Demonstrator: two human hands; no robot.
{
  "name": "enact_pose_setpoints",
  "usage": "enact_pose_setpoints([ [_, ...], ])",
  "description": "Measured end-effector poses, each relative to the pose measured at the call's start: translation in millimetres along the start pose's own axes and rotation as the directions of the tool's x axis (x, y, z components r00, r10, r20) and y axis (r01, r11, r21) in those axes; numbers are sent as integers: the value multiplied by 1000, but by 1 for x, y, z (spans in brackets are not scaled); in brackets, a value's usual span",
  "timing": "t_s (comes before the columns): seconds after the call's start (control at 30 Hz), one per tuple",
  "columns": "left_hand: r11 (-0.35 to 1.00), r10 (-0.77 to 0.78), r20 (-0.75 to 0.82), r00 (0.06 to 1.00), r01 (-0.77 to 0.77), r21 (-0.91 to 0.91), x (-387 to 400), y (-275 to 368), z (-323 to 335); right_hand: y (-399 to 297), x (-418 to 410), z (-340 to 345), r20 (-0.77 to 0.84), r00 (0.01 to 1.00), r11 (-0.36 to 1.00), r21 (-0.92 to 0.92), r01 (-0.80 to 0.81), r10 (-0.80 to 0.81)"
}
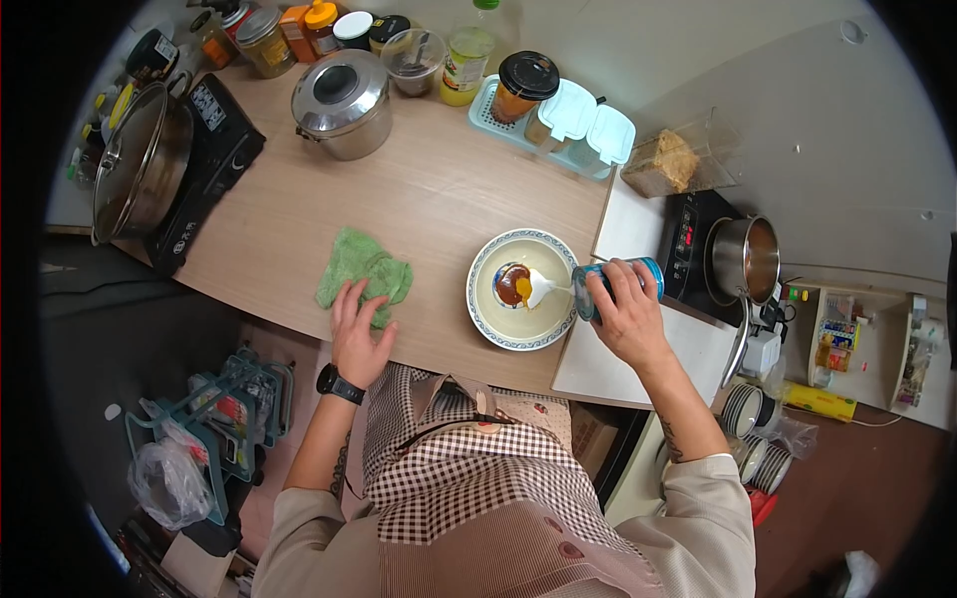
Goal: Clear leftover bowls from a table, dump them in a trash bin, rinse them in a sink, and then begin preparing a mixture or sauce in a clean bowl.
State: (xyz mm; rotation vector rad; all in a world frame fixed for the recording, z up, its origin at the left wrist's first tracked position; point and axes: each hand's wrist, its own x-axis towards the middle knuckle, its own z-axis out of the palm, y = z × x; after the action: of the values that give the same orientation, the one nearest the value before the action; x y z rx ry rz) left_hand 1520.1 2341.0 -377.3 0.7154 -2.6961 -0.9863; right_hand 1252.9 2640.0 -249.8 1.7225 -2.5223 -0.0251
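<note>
My right hand (628, 321) grips a blue tin can (649, 276) tipped on its side, its open end over the rim of a white bowl (478, 288) with a blue patterned border. From the can, a white liquid (541, 288) runs into the bowl. A dark brown sauce (511, 282) and a patch of yellow-orange powder or paste (524, 288) lie beside the white in the bowl's bottom. My left hand (362, 333) rests with spread fingers at the near edge of a crumpled green cloth (366, 261) on the wooden counter (434, 194).
Behind stand a lidded steel pot (348, 123) and a pale blue condiment rack (486, 105) holding a lidded cup (523, 82). To the right, a saucepan (748, 258) of brown liquid sits on an induction cooker (686, 224). A large lidded pan (153, 164) occupies another cooker (217, 161) at left.
</note>
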Motion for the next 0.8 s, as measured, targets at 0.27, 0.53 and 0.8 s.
enact_pose_setpoints([
  [0.27, 992, -38, 42, 998, 33, 124, 0, -8, 4, 2, 0, 4, -25, 1000, 1000, 31, -6, 7],
  [0.53, 990, -50, 48, 998, 43, 134, 1, -10, 7, 1, 3, 11, -100, 969, 914, 366, -175, 226],
  [0.8, 993, -50, -27, 998, 52, 107, 7, 6, 14, 4, 6, 13, -62, 908, 599, 770, -221, 414],
])
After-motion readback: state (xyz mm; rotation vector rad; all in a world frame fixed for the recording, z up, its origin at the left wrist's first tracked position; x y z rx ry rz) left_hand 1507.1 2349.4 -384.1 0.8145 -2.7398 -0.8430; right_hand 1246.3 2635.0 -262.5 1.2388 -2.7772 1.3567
